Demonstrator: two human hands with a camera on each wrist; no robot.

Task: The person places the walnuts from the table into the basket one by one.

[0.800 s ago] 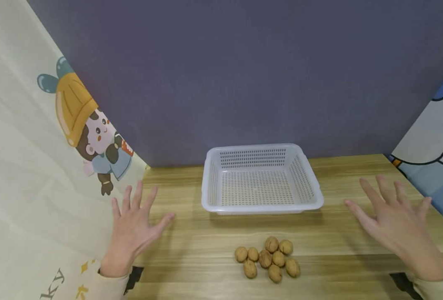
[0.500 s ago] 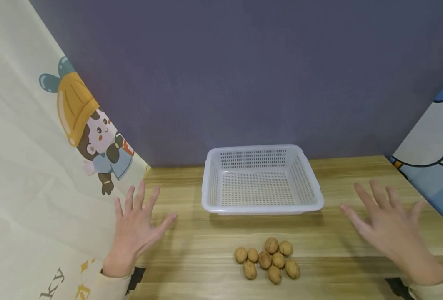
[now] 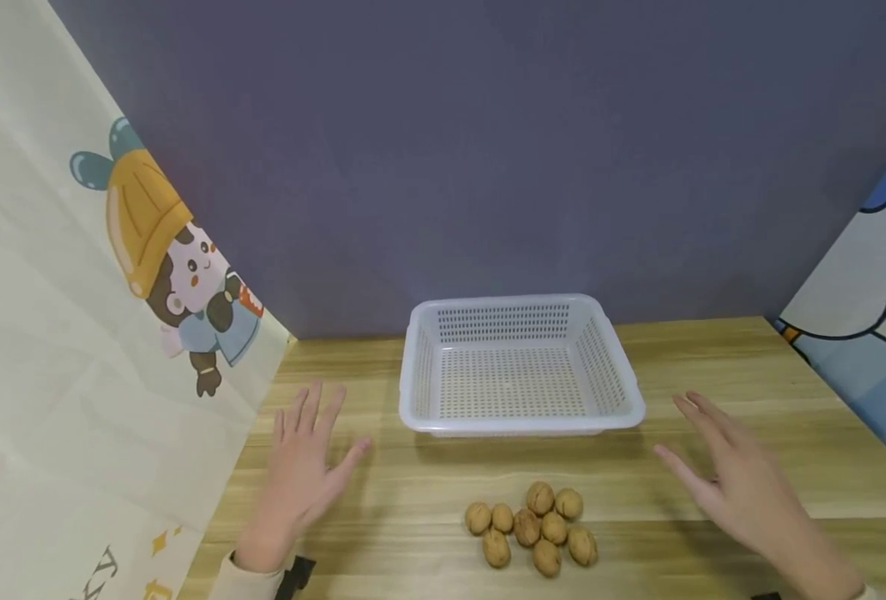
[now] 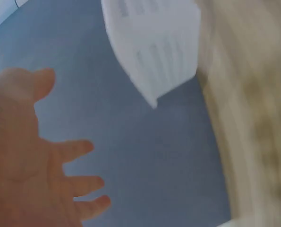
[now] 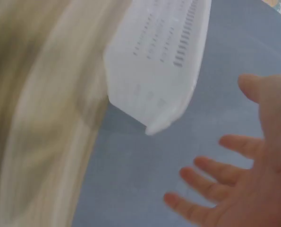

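Observation:
A white plastic basket (image 3: 521,423) with slotted walls stands at the back of the wooden table, and nothing lies in it. Several brown walnuts (image 3: 527,527) lie in a loose cluster in front of it. To the left of both, my left hand (image 3: 300,475) hovers with its fingers spread and holds nothing. On the other side my right hand (image 3: 743,492) is held above the table, fingers extended and thumb apart, also holding nothing. Both wrist views show the basket's outer wall beyond the fingers, with no contact.
A dark blue-grey panel (image 3: 488,167) rises directly behind the basket. At the left a pale sheet with a cartoon figure (image 3: 180,258) borders the wooden table (image 3: 412,492); another printed sheet (image 3: 855,292) borders it at the right.
Both hands have moved inward, toward the walnuts and basket. My right hand has turned, so its fingers look closer together. The basket and walnuts have stayed put.

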